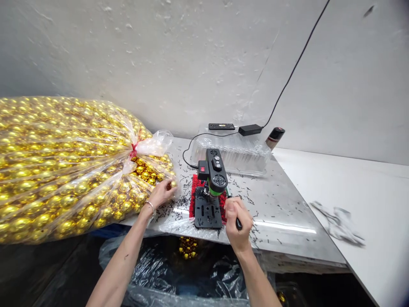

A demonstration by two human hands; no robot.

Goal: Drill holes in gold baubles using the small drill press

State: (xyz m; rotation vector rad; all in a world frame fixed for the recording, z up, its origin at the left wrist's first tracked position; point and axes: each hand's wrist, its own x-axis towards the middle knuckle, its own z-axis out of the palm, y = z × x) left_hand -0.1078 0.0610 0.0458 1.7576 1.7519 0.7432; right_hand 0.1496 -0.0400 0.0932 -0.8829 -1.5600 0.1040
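Observation:
My left hand [162, 192] is closed, with a shiny gold ball [173, 183] at its fingertips, beside the torn opening of a big clear bag [96, 170] packed with gold balls. My right hand [238, 219] wraps round the black-tipped lever [239, 224] of a small bench drill press [217, 175]. The drill press has a black body, a green band and a red switch. Its slotted black base [207, 211] stands on a red mat [194, 187]. No ball shows on the base.
Dark shavings litter the metal tabletop [271, 204]. Behind the drill press, a clear plastic box [233, 153] carries a power adapter [251, 129] and a dark flat bar [221, 126]. A spray can [275, 137] and white gloves [340, 224] lie rightward. Below hangs an open plastic bag [153, 273] containing gold balls.

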